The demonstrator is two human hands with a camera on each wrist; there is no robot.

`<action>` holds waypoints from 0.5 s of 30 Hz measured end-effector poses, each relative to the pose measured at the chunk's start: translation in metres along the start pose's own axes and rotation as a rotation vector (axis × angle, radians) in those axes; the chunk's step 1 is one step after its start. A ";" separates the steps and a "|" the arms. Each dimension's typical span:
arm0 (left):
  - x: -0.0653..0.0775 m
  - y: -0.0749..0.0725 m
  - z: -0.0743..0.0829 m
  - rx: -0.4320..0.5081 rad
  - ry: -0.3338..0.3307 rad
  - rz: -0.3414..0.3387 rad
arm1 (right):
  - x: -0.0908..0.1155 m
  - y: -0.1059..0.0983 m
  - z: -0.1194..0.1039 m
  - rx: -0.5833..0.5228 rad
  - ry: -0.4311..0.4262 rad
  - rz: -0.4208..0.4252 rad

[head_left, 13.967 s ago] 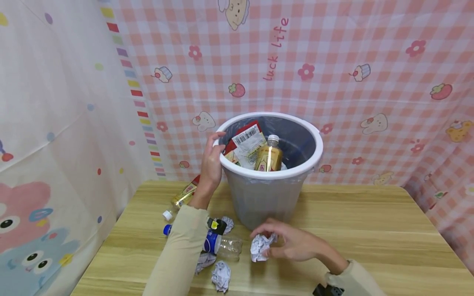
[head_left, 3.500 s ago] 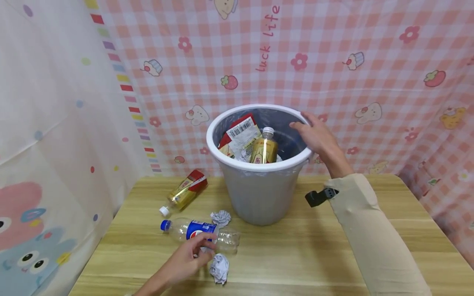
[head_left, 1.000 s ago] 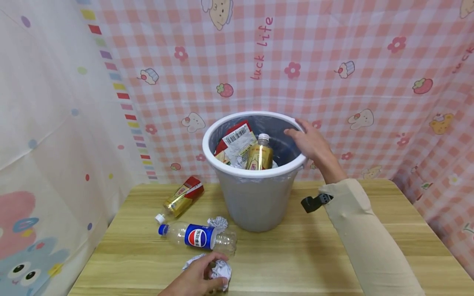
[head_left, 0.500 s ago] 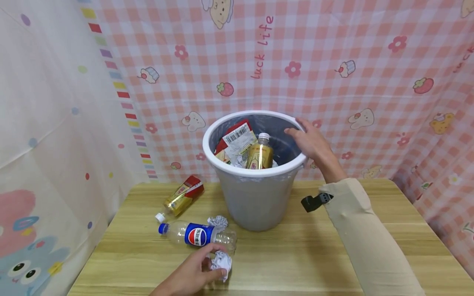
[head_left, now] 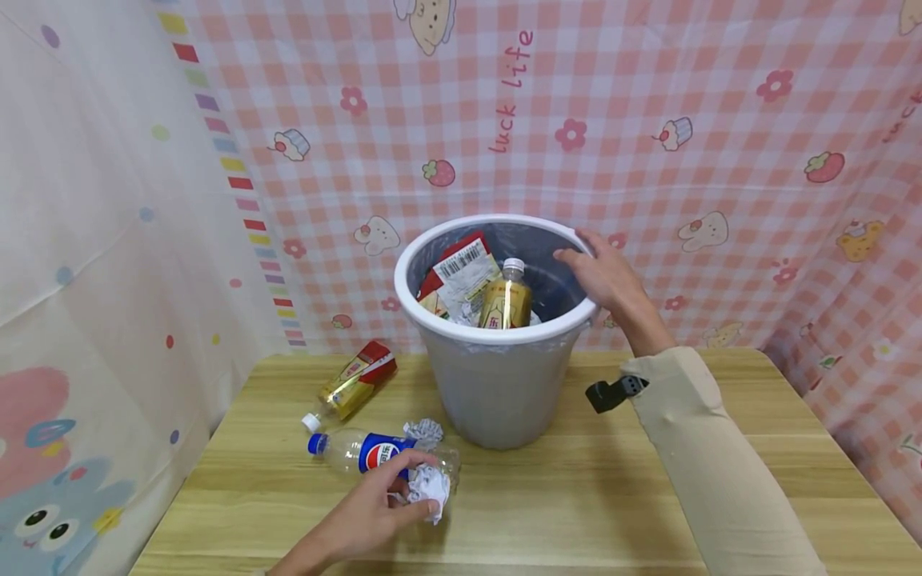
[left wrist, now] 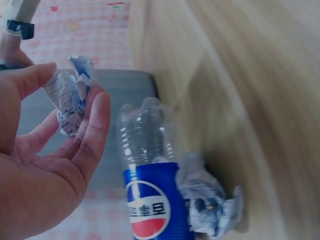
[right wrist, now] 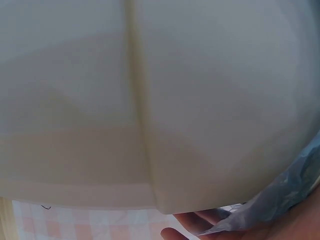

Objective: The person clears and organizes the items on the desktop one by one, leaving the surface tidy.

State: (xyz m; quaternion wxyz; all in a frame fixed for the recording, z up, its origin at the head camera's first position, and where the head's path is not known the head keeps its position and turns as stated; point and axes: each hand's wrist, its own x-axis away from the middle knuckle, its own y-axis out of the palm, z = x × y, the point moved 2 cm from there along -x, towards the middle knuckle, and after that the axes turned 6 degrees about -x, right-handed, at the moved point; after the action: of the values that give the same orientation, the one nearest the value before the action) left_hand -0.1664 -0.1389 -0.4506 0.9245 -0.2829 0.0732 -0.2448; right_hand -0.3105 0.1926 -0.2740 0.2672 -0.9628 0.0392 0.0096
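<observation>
In the head view my left hand pinches a crumpled paper ball between thumb and fingers, over the bottom end of a clear bottle with a blue label. The left wrist view shows printed lines on this paper and a second crumpled paper beside the bottle. My right hand grips the right rim of a grey trash bin, thumb on the inner side. The right wrist view shows mostly bin wall, with fingers at the plastic liner.
A yellow bottle, a red package with a barcode label and paper are inside the bin. Another yellow bottle with a red end lies on the wooden table. A third paper ball lies behind the clear bottle.
Within the last second my left hand has raised the paper ball from the table and moved it farther forward. Fourteen seconds ago the left hand held the bin and the right hand a paper ball.
</observation>
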 end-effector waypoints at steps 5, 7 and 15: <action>-0.001 -0.006 0.005 -0.030 0.027 0.029 | 0.000 0.001 0.000 -0.008 0.002 -0.001; -0.003 -0.009 0.008 -0.044 0.045 0.037 | 0.000 0.001 0.001 -0.009 0.000 -0.002; -0.007 -0.017 0.026 -0.048 0.055 0.035 | 0.000 0.000 0.001 -0.002 -0.012 0.000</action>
State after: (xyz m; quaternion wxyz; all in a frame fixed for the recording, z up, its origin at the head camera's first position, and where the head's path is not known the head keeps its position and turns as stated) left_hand -0.1725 -0.1349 -0.4190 0.9193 -0.2967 0.1092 -0.2343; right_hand -0.3101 0.1934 -0.2749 0.2663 -0.9630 0.0377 0.0152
